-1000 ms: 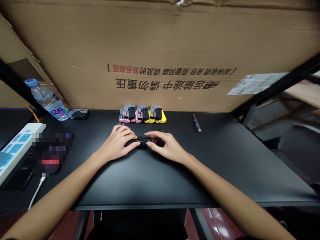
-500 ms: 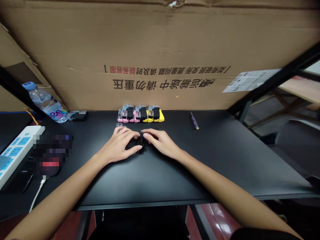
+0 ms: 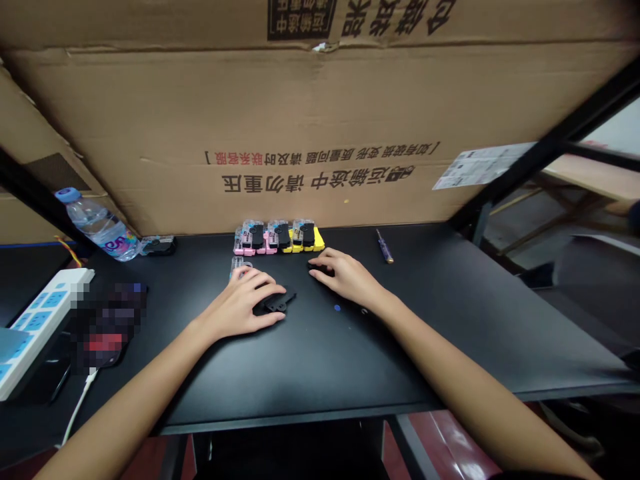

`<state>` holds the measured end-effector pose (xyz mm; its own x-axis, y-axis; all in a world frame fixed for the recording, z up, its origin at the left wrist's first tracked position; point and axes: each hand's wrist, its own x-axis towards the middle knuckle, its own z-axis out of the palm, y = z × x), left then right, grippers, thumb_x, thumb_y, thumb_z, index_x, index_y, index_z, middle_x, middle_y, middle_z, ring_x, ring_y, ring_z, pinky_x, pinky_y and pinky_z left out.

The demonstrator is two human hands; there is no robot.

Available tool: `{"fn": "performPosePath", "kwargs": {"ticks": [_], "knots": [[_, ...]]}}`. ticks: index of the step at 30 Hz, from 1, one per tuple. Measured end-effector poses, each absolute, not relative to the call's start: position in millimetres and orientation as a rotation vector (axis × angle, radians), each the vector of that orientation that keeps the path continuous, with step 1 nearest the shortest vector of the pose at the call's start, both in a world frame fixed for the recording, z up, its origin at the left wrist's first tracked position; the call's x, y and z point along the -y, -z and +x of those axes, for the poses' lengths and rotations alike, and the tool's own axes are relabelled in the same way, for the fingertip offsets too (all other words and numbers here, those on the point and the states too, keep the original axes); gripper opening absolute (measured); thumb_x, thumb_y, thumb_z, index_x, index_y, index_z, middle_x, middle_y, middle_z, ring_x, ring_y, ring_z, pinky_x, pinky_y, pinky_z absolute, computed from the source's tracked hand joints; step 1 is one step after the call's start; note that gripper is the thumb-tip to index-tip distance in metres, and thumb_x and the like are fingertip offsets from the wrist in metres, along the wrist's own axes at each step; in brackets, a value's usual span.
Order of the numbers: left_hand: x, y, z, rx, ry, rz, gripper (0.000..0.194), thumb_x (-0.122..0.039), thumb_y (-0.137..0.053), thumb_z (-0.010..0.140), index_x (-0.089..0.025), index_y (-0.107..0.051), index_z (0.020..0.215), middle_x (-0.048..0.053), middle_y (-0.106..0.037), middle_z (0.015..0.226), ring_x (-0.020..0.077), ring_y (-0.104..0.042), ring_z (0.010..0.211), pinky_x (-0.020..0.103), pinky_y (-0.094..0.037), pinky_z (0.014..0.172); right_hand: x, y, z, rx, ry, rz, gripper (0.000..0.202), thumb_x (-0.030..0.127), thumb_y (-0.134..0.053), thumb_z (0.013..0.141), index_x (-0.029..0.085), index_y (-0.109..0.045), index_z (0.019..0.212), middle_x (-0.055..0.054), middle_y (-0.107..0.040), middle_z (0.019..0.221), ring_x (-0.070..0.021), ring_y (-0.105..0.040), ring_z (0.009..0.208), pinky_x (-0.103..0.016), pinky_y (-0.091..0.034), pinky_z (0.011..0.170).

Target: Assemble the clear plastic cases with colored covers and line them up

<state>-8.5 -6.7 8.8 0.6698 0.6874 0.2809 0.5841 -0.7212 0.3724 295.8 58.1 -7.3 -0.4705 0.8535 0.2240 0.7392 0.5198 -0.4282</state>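
My left hand (image 3: 247, 303) rests over a flat black plastic part (image 3: 278, 302) on the black table, its fingers spread along the part's edges. Farther right, my right hand (image 3: 345, 275) pinches a small black piece (image 3: 323, 269) between thumb and fingers, close to the tabletop. A clear piece (image 3: 239, 265) lies just beyond my left hand, partly hidden by it. Behind the hands stands a row of clear-and-black cartridges with pink (image 3: 271, 245) and yellow (image 3: 319, 239) parts. A small blue disc (image 3: 337, 308) lies below my right hand.
A screwdriver (image 3: 385, 247) lies at the back right. On the left are a water bottle (image 3: 103, 225), another clear-and-black cartridge (image 3: 159, 246), a white power strip (image 3: 43, 320) and a blurred-out item (image 3: 113, 327) with a white cable. A cardboard wall (image 3: 300, 107) stands behind the table (image 3: 300, 373).
My hands have moved apart. My right hand has gone right with a small black piece, and the black part by my left hand now shows more. The view has tilted up slightly.
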Motion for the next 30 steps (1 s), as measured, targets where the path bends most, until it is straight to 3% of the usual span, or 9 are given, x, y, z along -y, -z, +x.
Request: {"fn": "performPosePath", "kwargs": {"ticks": [4, 8, 13, 16, 19, 22, 27, 30], "knots": [[7, -12, -9, -1.012, -0.610, 2.604, 0.045, -0.058, -0.079, 0.093, -0.023, -0.069, 0.121, 0.003, -0.073, 0.106, 0.0232, -0.066, 0.105, 0.046, -0.035, 0.111, -53, 7, 289, 2.450, -0.298, -1.283, 0.029, 0.028, -0.057, 0.106, 0.021, -0.080, 0.121, -0.012, -0.074, 0.114, -0.0282, -0.073, 0.102, -0.040, -0.058, 0.090], [6, -10, -11, -1.011, -0.609, 2.534, 0.039, -0.051, -0.082, 0.092, -0.024, -0.065, 0.114, -0.002, -0.070, 0.090, 0.0202, -0.066, 0.096, 0.046, -0.033, 0.112, -48, 4, 283, 2.428, -0.323, -1.244, 0.028, 0.027, -0.052, 0.105, 0.020, -0.079, 0.112, -0.013, -0.075, 0.109, -0.0290, -0.072, 0.105, -0.039, -0.057, 0.088], [7, -6, -10, -0.993, -0.598, 2.513, 0.036, -0.050, -0.083, 0.092, -0.022, -0.060, 0.092, -0.005, -0.068, 0.080, 0.0187, -0.066, 0.090, 0.046, -0.032, 0.112, -37, -4, 274, 2.222, -0.847, -1.150, 0.017, 0.023, -0.057, 0.094, 0.020, -0.069, 0.082, -0.001, -0.068, 0.073, -0.0166, -0.061, 0.065, -0.028, -0.048, 0.065], [8, -7, -10, -0.951, -0.596, 2.517, 0.041, -0.054, -0.084, 0.090, -0.021, -0.060, 0.089, -0.004, -0.068, 0.080, 0.0186, -0.065, 0.089, 0.044, -0.034, 0.109, -28, -8, 266, 2.165, -1.131, -1.035, 0.020, 0.027, -0.055, 0.095, 0.019, -0.068, 0.081, -0.001, -0.069, 0.075, -0.0158, -0.061, 0.067, -0.028, -0.047, 0.067], [8, -11, -11, -0.955, -0.578, 2.537, 0.042, -0.057, -0.080, 0.092, -0.021, -0.058, 0.088, -0.002, -0.067, 0.084, 0.0183, -0.063, 0.086, 0.042, -0.037, 0.104, -23, -9, 259, 2.139, -1.201, -0.977, 0.023, 0.032, -0.056, 0.098, 0.018, -0.073, 0.089, -0.004, -0.075, 0.086, -0.0180, -0.065, 0.078, -0.030, -0.050, 0.075], [7, -14, -12, -1.028, -0.587, 2.559, 0.044, -0.061, -0.079, 0.091, -0.022, -0.060, 0.096, 0.002, -0.070, 0.097, 0.0213, -0.064, 0.092, 0.043, -0.040, 0.103, -22, -7, 255, 2.064, -1.251, -0.994, 0.026, 0.037, -0.058, 0.099, 0.018, -0.074, 0.092, -0.006, -0.077, 0.095, -0.0195, -0.067, 0.084, -0.032, -0.051, 0.080], [6, -7, -12, -1.074, -0.604, 2.572, 0.072, -0.059, -0.083, 0.086, -0.024, -0.054, 0.141, 0.011, -0.069, 0.136, 0.0310, -0.062, 0.125, 0.053, -0.031, 0.119, -23, -4, 255, 1.899, -1.455, -1.037, 0.029, 0.045, -0.068, 0.096, 0.018, -0.073, 0.087, -0.003, -0.073, 0.080, -0.0172, -0.065, 0.074, -0.031, -0.054, 0.075], [6, -3, -9, -1.082, -0.588, 2.570, 0.078, -0.056, -0.081, 0.088, -0.024, -0.049, 0.151, 0.012, -0.068, 0.139, 0.0316, -0.063, 0.128, 0.056, -0.028, 0.123, -22, -4, 255, 1.840, -1.577, -1.044, 0.034, 0.052, -0.076, 0.091, 0.018, -0.075, 0.087, -0.003, -0.072, 0.076, -0.0165, -0.065, 0.069, -0.031, -0.055, 0.072]]}}
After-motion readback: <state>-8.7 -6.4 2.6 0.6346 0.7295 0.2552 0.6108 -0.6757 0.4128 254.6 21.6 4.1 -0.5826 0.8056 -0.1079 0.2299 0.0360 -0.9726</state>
